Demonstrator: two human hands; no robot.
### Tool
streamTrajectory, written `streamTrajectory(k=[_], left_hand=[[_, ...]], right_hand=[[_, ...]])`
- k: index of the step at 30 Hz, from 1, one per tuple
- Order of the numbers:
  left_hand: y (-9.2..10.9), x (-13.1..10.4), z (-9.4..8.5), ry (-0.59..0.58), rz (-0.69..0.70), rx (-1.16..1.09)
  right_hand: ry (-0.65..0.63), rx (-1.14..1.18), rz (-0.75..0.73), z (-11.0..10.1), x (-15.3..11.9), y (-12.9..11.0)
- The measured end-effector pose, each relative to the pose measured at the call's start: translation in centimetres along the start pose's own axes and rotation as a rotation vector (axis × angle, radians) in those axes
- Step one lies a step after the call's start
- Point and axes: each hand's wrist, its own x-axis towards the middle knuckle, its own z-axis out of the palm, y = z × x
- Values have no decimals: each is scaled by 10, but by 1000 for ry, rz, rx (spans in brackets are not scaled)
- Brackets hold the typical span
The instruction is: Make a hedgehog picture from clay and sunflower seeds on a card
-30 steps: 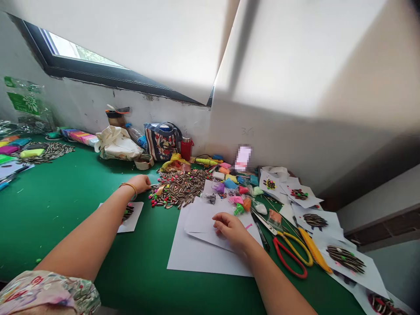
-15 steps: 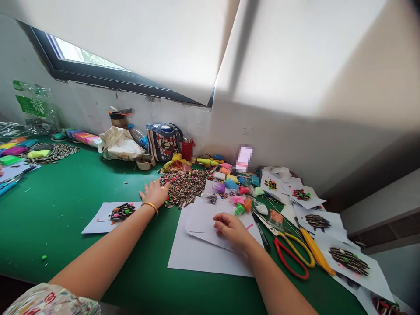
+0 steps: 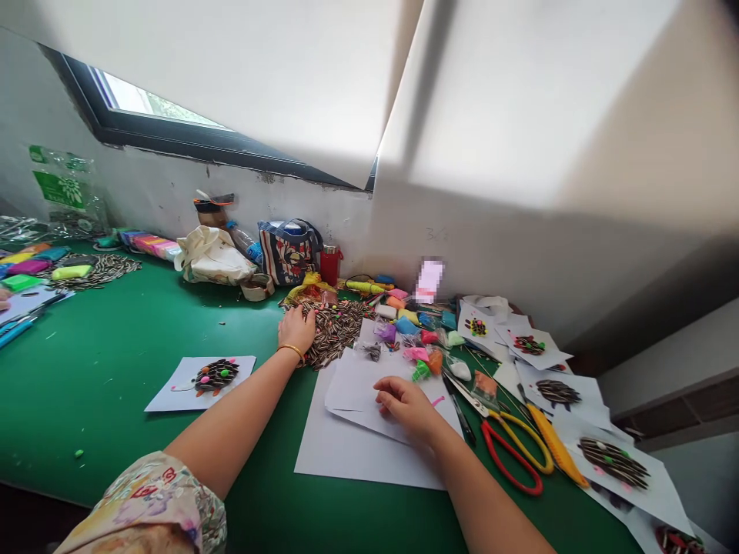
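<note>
My left hand (image 3: 296,329), with a gold bangle at the wrist, reaches onto a pile of striped sunflower seeds (image 3: 336,332). Its fingers lie stretched over the seeds, tips partly hidden. On white paper sheets (image 3: 352,442) rests my right hand (image 3: 407,404), its fingers curled and thumb near the index finger; whatever they may hold is hidden. A short pink strip (image 3: 439,401) lies on the sheet beside this hand. Left of my left forearm sits a card with a seed hedgehog (image 3: 217,375) dotted with coloured clay.
Bagged coloured clay (image 3: 408,324) lies behind the sheets. To the right are red-and-yellow scissors (image 3: 513,450), a yellow cutter (image 3: 557,445) and several seed-hedgehog cards (image 3: 615,460). Bags (image 3: 289,252) stand along the wall. Another person's hand (image 3: 3,298) shows at the far left edge.
My left hand has moved right and further onto the seed pile, uncovering more of the hedgehog card. The right hand stays almost in place.
</note>
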Motion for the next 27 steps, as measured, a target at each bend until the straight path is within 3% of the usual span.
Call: streamTrajectory(k=[5, 13, 21, 24, 27], left_hand=[[-6, -20, -12, -69, 43, -7], [-40, -87, -39, -194, 223, -58], [-50, -110, -58, -48, 349, 54], [-53, -131, -62, -32, 442, 166], [-67, -158, -63, -25, 451, 282]], right_hand=[[-4, -21, -24, 0, 0, -1], [-13, -53, -38, 2, -1, 6], [-15, -41, -35, 3, 0, 8], [-10, -58, -37, 3, 0, 7], [-8, -71, -42, 3, 0, 7]])
